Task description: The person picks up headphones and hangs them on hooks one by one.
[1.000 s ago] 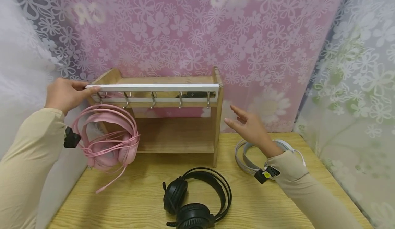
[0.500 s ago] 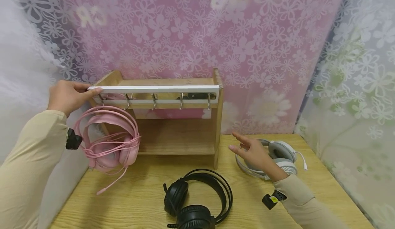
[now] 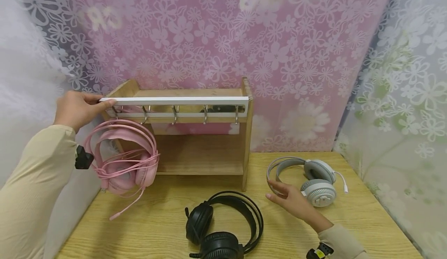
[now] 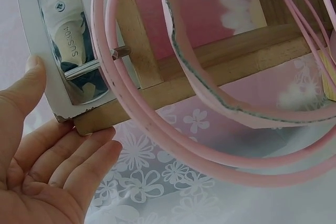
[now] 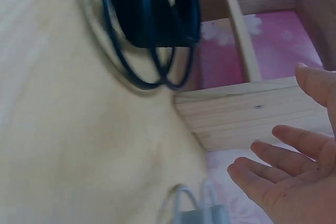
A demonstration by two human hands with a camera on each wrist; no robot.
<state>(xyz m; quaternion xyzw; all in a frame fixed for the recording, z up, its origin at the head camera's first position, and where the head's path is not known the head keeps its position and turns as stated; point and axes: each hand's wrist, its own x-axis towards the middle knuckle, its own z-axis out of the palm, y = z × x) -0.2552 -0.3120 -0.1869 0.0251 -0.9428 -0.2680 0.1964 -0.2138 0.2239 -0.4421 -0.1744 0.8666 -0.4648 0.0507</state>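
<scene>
My left hand (image 3: 75, 109) pinches the left end of a white hook rail (image 3: 181, 101) at the front of a wooden shelf. In the left wrist view its thumb lies on the rail's face and the fingers are behind the edge. A pink headset (image 3: 146, 171), its cable wound around it, hangs from the leftmost hook. My right hand (image 3: 293, 202) is held over the table with relaxed fingers and nothing in them. Closest to it is a white-grey headset (image 3: 318, 193), partly covered by the hand in the head view. A black headset (image 3: 220, 245) lies at the front middle.
The small wooden shelf (image 3: 246, 154) stands at the back of the wood-grain table (image 3: 153, 220). Several metal hooks (image 3: 205, 115) right of the pink headset carry nothing. Flower-patterned curtains (image 3: 279, 49) enclose the back and sides.
My right hand has come down and toward me, from beside the shelf to in front of the white-grey headset, uncovering its earcups. My left hand keeps its grip on the rail.
</scene>
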